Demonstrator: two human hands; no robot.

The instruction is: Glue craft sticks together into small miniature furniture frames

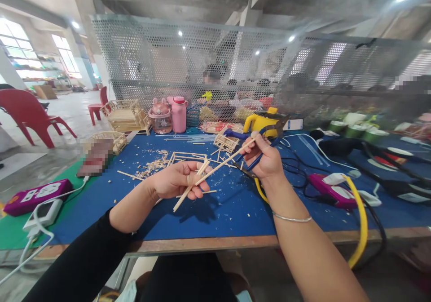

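My left hand [183,179] is closed over a small bunch of thin wooden sticks [182,199] above the blue tabletop. My right hand [264,156] pinches one long wooden stick [224,162], whose lower end crosses the bunch at my left fingers. A blue-handled tool [256,162], apparently pliers, is also held in my right hand; its jaws are not clear. Below and behind my left hand lie a thin stick frame [188,154] and loose wood scraps [156,163]. A small stick-built piece [226,143] stands just beyond my right fingertips.
At the back are a pink bottle [179,115], a pink cup [160,118], a yellow pot [264,123] and a perforated metal screen [141,64]. A stick-built model [128,115] stands back left. Cables and a purple power strip [332,189] lie right; a phone [96,158] lies left.
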